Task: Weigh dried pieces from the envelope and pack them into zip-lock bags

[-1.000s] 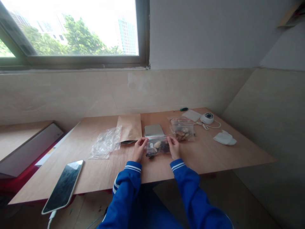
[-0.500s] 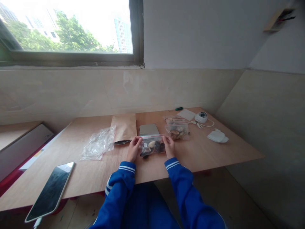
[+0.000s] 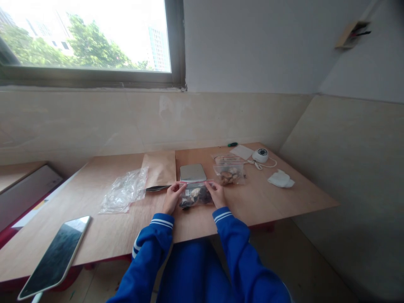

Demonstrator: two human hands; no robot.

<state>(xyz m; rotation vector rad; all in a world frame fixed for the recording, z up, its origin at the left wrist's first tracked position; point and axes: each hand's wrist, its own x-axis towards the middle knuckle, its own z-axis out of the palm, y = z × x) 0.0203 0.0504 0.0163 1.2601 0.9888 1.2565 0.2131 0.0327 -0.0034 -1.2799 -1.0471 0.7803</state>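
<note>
Between my hands is a clear zip bag with a red seal line, holding dark and pale pieces that look like dried food. My left hand pinches its upper left corner. At the upper right, my right hand pinches the seal edge with thumb and fingers. The bag's lower part rests at the tabletop. Just behind it lies a flat, pale digital scale. A second zip bag with brown and pale pieces lies to the right of the scale. A dark, flat, pointed object is left of my left hand.
On the wooden table, crumpled clear plastic bags and a brown paper sheet or envelope lie left. A charging phone is at the near left. A white dome camera, its cable and a white tissue are right.
My view has turned slightly right, so everything sits further left. My right hand has slid inward along the seal; both hands still hold the zip bag.
</note>
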